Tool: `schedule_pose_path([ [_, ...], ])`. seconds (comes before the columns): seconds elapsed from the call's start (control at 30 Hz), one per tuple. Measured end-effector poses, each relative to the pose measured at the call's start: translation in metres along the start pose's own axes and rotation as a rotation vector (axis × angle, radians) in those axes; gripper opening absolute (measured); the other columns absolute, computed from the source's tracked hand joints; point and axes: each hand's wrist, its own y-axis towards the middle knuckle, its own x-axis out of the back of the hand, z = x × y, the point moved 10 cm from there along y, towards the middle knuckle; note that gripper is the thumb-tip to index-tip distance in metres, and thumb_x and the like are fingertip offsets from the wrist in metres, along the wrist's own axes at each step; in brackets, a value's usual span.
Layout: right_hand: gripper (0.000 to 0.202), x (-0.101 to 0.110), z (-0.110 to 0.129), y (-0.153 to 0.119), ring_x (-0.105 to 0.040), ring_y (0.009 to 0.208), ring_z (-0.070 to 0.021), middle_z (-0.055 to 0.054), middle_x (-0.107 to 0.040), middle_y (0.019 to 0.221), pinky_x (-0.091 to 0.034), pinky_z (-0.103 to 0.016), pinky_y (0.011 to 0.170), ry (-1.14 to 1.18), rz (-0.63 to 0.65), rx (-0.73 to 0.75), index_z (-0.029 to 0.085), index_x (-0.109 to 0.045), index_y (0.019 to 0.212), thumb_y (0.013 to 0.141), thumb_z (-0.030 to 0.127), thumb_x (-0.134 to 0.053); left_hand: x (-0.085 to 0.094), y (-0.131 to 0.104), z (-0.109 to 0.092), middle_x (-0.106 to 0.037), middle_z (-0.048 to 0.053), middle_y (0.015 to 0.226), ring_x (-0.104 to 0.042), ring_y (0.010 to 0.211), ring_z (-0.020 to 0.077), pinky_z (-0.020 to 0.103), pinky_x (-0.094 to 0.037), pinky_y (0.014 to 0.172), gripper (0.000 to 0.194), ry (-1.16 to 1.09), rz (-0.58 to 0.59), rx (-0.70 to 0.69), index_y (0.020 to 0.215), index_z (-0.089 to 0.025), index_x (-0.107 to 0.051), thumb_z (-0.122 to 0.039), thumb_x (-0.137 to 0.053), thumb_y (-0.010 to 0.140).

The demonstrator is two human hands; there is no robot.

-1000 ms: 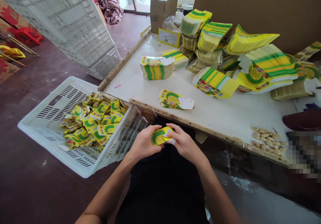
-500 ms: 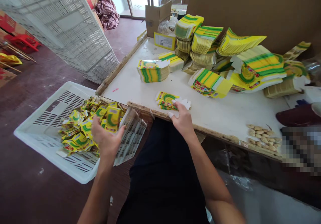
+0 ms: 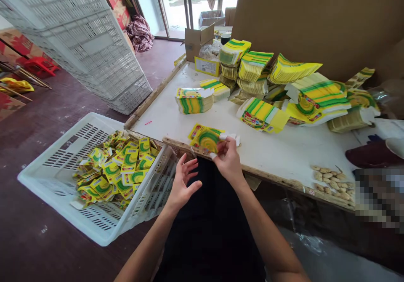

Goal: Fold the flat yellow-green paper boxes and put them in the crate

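"What's behind the white tabletop (image 3: 284, 155)?"

"A brown board (image 3: 309, 25). Stacks of yellow-green cartons (image 3: 252, 73) lie at the tabletop's far side."

"And the hands?"

"The right hand (image 3: 227, 158) pinches a flat carton (image 3: 206, 139) over the tabletop's near edge; the left hand (image 3: 183, 183), fingers spread and empty, hovers just off that edge."

"The crate (image 3: 104, 227)?"

"Left of the tabletop, holding folded boxes (image 3: 110, 168)."

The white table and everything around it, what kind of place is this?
Probably a small packing workshop: stacks of flat cartons on the table, a crate of folded boxes, and more crates stacked alongside.
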Motion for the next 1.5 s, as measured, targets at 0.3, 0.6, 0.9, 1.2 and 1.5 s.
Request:
schedule_pose_path([
  [0.3, 0.045, -0.082, 0.035, -0.074, -0.051, 0.074, -0.0129, 0.003, -0.054, 0.084, -0.043, -0.024, 0.066, 0.633, 0.488, -0.233, 0.025, -0.049, 0.110, 0.071, 0.026, -0.072, 0.004, 0.013, -0.049, -0.050, -0.003, 0.071, -0.052, 0.063, 0.0122, 0.026, -0.052, 0.068, 0.057, -0.440, -0.310, -0.181, 0.099, -0.021, -0.062, -0.068, -0.070, 0.067],
  [0.6, 0.013, -0.045, 0.013, -0.056, -0.054, 0.067, -0.0140, 0.001, -0.062, 0.075, -0.044, -0.025, 0.062, 0.407, 0.316, -0.188, 0.020, -0.062, 0.084, 0.077, 0.030, -0.066, 0.010, 0.002, -0.035, -0.067, 0.003, 0.085, -0.064, 0.076, 0.0177, 0.030, -0.055, 0.074, 0.054, -0.114, -0.219, -0.119, 0.098, -0.019, -0.066, -0.062, -0.075, 0.066],
  [0.9, 0.026, 0.020, 0.069, -0.053, -0.060, 0.077, -0.0195, -0.004, -0.070, 0.082, -0.048, -0.031, 0.069, -0.254, 0.095, 0.465, 0.023, -0.069, 0.090, 0.092, 0.010, -0.047, 0.020, 0.020, -0.066, -0.068, 0.016, 0.118, -0.062, 0.113, 0.0330, 0.043, -0.048, 0.097, 0.087, 0.081, 0.121, -0.130, 0.122, -0.017, -0.063, -0.082, -0.056, 0.066],
  [1.2, 0.039, 0.028, 0.062, -0.069, -0.050, 0.122, -0.0281, -0.010, -0.057, 0.131, -0.044, -0.045, 0.100, -0.210, -0.097, 0.401, 0.027, -0.055, 0.129, 0.091, 0.025, -0.059, -0.040, 0.001, -0.031, -0.067, 0.001, 0.091, -0.062, 0.081, 0.0192, 0.029, -0.051, 0.074, 0.049, 0.670, 0.398, 0.083, 0.110, -0.018, -0.054, -0.027, -0.072, 0.066],
  [1.5, 0.067, -0.046, -0.033, -0.091, -0.049, 0.131, -0.0338, -0.010, -0.059, 0.136, -0.031, -0.055, 0.112, 0.862, 0.380, -0.565, 0.028, -0.059, 0.131, 0.074, 0.063, -0.070, -0.065, -0.020, -0.027, -0.060, 0.008, 0.123, -0.064, 0.098, 0.0214, 0.034, -0.053, 0.085, 0.082, 0.585, 0.452, -0.279, 0.136, -0.025, -0.030, -0.014, -0.065, 0.062],
])
